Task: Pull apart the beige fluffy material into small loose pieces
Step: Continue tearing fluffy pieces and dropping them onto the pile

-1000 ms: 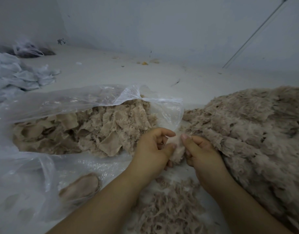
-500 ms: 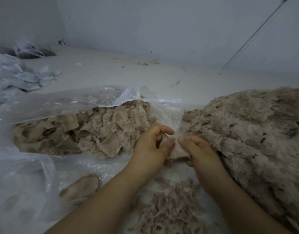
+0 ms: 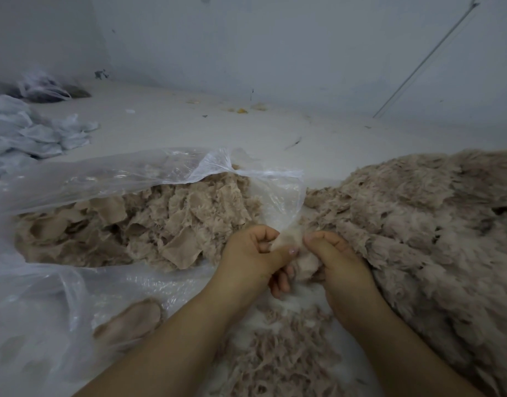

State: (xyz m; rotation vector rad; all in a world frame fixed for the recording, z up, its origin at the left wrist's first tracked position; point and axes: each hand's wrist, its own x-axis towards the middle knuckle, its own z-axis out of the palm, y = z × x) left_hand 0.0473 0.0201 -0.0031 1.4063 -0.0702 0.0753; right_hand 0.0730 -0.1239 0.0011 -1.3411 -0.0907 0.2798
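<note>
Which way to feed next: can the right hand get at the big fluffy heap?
Probably yes: the right hand already lies against the big fluffy heap, nothing between them, though it now pinches a small tuft.

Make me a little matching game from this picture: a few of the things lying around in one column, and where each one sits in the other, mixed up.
Things:
1. big fluffy heap
2. clear plastic bag
3. small tuft
4. pale grey scraps

Places:
A. far left on the floor
B. pinched between both hands
C. to the right of the hands
D. left of the hands, holding flat beige pieces

Pairs: 1-C, 2-D, 3-B, 4-A
</note>
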